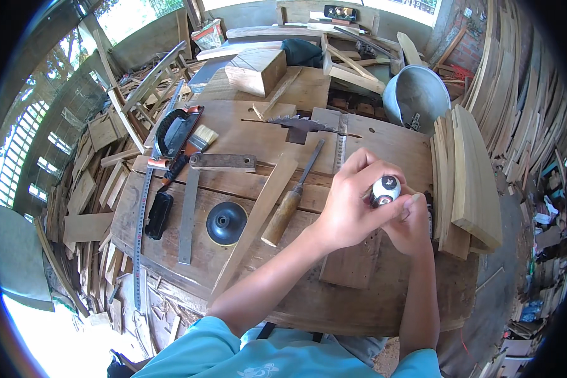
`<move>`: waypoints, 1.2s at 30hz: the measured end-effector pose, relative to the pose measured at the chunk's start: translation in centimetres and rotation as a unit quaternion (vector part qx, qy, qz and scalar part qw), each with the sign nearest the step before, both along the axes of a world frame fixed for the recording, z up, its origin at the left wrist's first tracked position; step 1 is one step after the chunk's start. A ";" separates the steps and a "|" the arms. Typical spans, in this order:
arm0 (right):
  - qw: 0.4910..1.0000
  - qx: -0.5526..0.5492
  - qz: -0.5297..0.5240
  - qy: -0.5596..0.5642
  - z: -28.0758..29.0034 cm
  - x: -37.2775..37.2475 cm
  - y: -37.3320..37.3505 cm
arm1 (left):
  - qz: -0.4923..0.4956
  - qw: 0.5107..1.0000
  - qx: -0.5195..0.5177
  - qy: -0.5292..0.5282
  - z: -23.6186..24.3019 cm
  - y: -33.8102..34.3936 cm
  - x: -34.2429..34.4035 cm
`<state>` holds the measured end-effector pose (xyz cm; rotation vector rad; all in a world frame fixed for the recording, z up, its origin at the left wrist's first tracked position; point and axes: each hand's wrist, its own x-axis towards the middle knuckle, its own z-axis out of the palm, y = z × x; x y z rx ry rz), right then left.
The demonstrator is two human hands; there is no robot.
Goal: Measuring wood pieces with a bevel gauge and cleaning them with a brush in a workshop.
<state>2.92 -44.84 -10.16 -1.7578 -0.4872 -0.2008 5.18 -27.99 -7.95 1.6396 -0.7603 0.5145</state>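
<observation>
Both my hands are closed together above the right part of the wooden bench. My left hand wraps its fingers round a small white cylinder with a dark round end that bears a cross mark. From the other side, my right hand closes against the same cylinder, its thumb near the dark end. Most of the cylinder is hidden in the fingers, so its kind is unclear. Left of my hands lie a wooden-handled chisel, a long wood strip and a round black rubber pad.
A try square, a brush and a black case lie on the left. A toothed saw blade protrudes from the bench top. Farther back are a wood block and a metal bucket. Curved boards stand at right.
</observation>
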 end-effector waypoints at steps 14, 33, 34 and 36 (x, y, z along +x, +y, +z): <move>0.999 -0.037 0.015 -0.005 -0.4 0.6 -0.8 | -0.247 0.921 -0.167 0.251 -0.3 0.4 0.2; 0.999 0.049 0.016 0.007 -1.1 0.5 -0.6 | -0.065 0.985 -0.071 0.144 -0.5 0.3 -0.3; 0.998 0.057 0.008 0.021 -1.3 0.6 -1.0 | -0.150 0.966 -0.073 0.200 -0.1 0.3 -0.4; 0.997 0.064 -0.003 0.035 -1.2 0.6 -1.2 | -0.218 0.943 -0.162 0.191 0.5 -0.4 -0.9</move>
